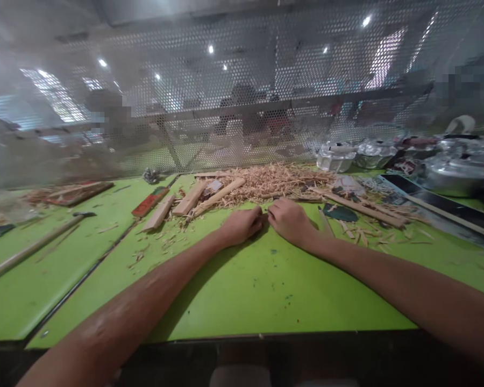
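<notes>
Already a big heap of wood shavings (pixel 274 185) lies on the green table (pixel 242 290), with several sticks (pixel 189 199) uncut beside it. The left hand (pixel 242 226) and right hand (pixel 289 220) meet knuckle to knuckle, fingers curled; whether they pinch anything, I cannot tell.

Green counter (pixel 242 290) strewn with wood scraps

A heap of wood shavings (pixel 270 183) lies along the counter's far edge, with short wooden blocks (pixel 189 200) just left of it and long wooden strips (pixel 358 207) toward the far right corner. Both hands, left hand (pixel 240 227) and right hand (pixel 289 220), rest on the counter just before the heap. A second green counter (pixel 36 269) adjoins the left edge, carrying a long stick (pixel 32 248).
</notes>
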Tool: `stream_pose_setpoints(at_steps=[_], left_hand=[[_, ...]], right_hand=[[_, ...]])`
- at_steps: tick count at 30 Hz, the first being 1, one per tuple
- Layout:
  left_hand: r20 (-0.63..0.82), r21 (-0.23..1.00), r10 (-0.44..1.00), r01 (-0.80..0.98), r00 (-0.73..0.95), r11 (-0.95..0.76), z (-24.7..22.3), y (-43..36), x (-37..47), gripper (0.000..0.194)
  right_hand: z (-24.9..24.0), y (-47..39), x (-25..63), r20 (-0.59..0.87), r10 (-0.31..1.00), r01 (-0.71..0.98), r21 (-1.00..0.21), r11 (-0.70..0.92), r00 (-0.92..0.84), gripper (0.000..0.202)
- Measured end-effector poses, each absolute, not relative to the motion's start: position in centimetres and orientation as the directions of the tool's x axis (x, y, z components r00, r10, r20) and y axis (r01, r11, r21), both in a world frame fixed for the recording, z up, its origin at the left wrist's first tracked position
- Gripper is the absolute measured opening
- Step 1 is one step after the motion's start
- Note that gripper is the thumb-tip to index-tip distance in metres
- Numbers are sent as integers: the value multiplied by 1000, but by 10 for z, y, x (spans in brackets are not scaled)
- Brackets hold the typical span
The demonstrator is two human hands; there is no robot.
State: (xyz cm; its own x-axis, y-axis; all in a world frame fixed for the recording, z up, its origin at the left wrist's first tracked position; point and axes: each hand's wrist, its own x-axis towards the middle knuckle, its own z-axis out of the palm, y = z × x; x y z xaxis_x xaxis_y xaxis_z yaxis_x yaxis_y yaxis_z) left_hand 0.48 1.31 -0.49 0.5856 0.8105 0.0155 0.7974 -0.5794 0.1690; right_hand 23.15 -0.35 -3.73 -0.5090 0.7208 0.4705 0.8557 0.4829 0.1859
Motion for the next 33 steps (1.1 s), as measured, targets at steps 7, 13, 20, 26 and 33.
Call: stream_pose_setpoints(at_steps=[7, 13, 20, 26, 33], left_hand=[[12, 147, 809, 799, 588, -583, -7, 14, 4, 18], [22, 161, 802, 789, 597, -592, -8, 15, 4, 16], [29, 148, 801, 790, 598, -596, -8, 14, 5, 20], [11, 149, 792, 783, 610, -604, -6, 13, 5, 29], [17, 122, 790, 783, 613, -610, -8, 14, 3, 30]], right_hand=[[-41, 0, 233, 486, 731, 875, 194, 444, -479, 27], [-39, -2, 232, 481, 733, 873, 189, 449, -481, 28], [-34, -7, 234, 521, 688, 855, 194, 482, -506, 30], [-31, -9, 233, 540, 704, 871, 126, 475, -461, 35], [-37, -3, 237, 491, 717, 830, 19, 558, -494, 33]])
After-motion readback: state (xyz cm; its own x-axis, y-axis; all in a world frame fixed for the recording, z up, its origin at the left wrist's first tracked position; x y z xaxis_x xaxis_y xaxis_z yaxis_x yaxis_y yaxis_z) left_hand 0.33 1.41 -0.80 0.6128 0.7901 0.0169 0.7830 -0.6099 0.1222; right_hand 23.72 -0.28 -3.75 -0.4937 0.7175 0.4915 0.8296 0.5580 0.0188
